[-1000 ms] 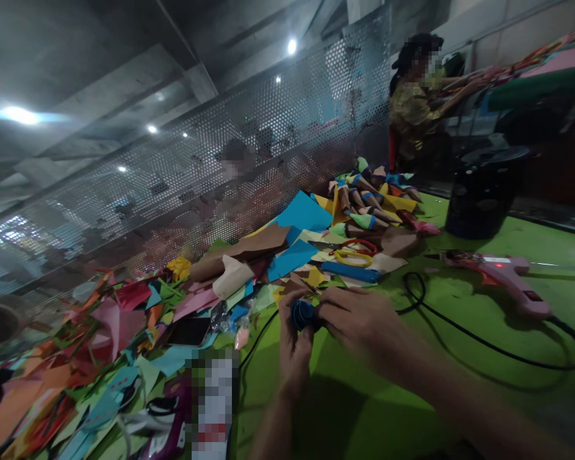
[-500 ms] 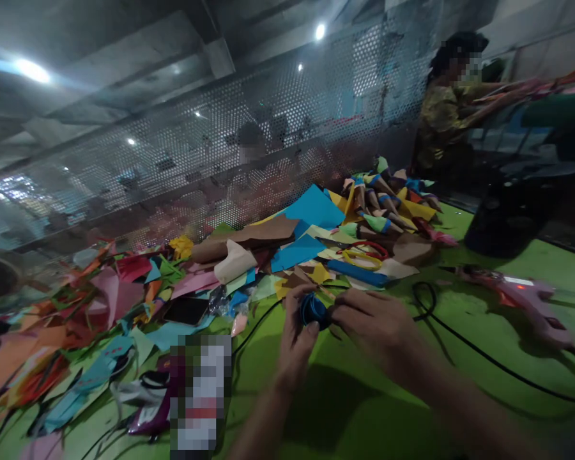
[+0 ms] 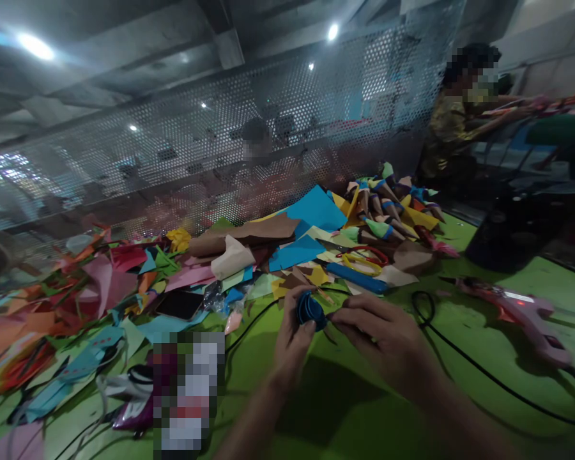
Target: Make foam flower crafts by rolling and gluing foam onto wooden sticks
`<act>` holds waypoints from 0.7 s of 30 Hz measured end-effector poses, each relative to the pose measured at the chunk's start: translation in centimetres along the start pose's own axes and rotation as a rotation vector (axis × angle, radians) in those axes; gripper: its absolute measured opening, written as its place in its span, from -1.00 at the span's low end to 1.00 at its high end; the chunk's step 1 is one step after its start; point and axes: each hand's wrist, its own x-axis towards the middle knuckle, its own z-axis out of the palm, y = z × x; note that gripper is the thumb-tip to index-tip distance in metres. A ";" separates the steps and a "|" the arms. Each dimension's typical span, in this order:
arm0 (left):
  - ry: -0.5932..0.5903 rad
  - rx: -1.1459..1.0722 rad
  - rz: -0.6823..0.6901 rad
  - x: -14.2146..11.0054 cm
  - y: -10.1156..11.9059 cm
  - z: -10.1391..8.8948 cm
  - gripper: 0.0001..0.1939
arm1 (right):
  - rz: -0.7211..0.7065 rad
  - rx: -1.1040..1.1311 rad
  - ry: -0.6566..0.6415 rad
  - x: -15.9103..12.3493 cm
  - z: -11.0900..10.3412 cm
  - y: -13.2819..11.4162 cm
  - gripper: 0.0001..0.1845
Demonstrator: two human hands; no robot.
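Note:
In the head view, my left hand [image 3: 291, 342] is closed around a coil of blue paper [image 3: 309, 311], its wound layers showing between thumb and fingers. My right hand [image 3: 381, 326] pinches at the coil's right side. Its thumb and fingertips are together at the edge, and what lies between them is too small to make out. A thin brownish strip [image 3: 330, 334] shows just under the right fingertips. Both hands are held above the green table [image 3: 335, 409].
A pink glue gun [image 3: 527, 313] lies to the right, its black cable [image 3: 479, 364] looping over the table. Beyond my hands are scissors [image 3: 364, 260], a blue cutter [image 3: 357, 278] and paper cones [image 3: 383, 207]. A phone [image 3: 179, 305] and paper scraps [image 3: 110, 281] lie left. A person [image 3: 453, 128] works at back right.
My right fingertips have drawn slightly away from the blue coil, and the coil has turned a little in my left hand. The camera view has shifted slightly.

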 end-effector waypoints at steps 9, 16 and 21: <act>0.034 0.026 0.006 0.0 -0.2 0.0 -0.50 | 0.050 0.055 -0.041 -0.6 -0.1 0.1 -0.83; 0.012 0.011 -0.022 0.0 -0.1 -0.1 -0.52 | 0.048 0.087 -0.074 -0.7 -0.3 0.0 -0.77; -0.015 0.036 -0.001 0.0 0.0 -0.1 -0.52 | 0.022 0.069 -0.104 -0.8 0.1 0.0 -0.78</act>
